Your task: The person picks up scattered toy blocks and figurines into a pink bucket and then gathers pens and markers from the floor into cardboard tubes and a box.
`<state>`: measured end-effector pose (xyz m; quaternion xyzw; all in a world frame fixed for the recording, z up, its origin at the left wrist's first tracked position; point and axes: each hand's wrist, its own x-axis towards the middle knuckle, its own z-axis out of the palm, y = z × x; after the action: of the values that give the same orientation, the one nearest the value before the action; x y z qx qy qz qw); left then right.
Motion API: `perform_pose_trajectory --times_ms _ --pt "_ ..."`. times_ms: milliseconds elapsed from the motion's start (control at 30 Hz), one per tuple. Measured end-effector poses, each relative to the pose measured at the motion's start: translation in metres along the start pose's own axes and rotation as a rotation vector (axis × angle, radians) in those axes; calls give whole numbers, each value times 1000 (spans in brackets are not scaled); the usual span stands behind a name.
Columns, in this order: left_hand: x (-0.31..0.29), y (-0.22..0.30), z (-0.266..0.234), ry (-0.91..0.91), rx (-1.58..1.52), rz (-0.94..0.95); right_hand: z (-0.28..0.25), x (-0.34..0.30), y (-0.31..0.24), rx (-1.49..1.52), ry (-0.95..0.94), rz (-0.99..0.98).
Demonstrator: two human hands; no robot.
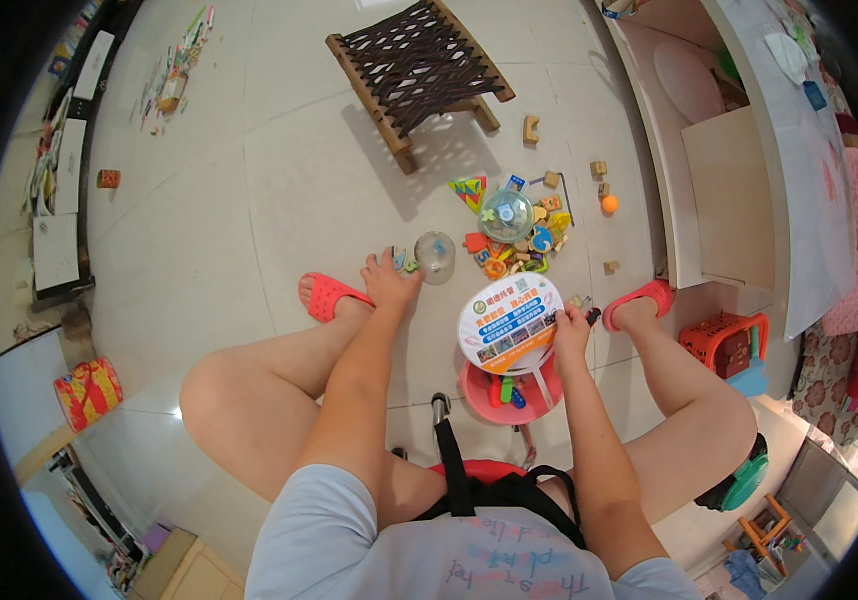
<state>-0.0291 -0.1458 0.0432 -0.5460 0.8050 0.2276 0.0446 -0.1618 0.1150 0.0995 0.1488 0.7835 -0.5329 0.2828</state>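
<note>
My left hand [389, 280] is low over the floor with its fingers apart. Just beyond its fingertips lie small green and blue toy pieces [406, 262], beside a clear round plastic container [435, 257]. My right hand [573, 337] pinches the right edge of a round white hand fan [509, 318] printed in orange and blue. Under the fan is a pink basin [484, 397] holding red, green and blue pieces, partly covered. A small dark item [594, 315] shows at my right fingertips; its kind is unclear.
Ahead lies a heap of colourful toys [539, 250] with a clear lidded tub [506, 216]. Wooden blocks [599, 168] and an orange ball [610, 204] are scattered nearby. A woven stool [424, 65] stands farther off. An orange basket [714, 340] sits at right, by a cabinet [724, 190].
</note>
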Motion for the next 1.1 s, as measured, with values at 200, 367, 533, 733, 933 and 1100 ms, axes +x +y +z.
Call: perform_pose_trajectory --times_ms 200,367,533,733,933,1100 --pt "8 12 13 19 -9 -192 -3 -1 -1 -3 11 -11" --pt "8 22 10 7 -28 -247 -9 -1 -2 -11 71 -13" --pt "8 -5 29 18 60 -125 -12 -2 -4 62 41 -50" --pt "-11 -5 28 29 -3 -83 -17 1 1 107 88 -39" --pt "-9 10 14 36 -66 -109 -22 2 6 121 103 -46" --pt "4 -6 27 2 -31 -54 -23 1 0 81 111 -36"
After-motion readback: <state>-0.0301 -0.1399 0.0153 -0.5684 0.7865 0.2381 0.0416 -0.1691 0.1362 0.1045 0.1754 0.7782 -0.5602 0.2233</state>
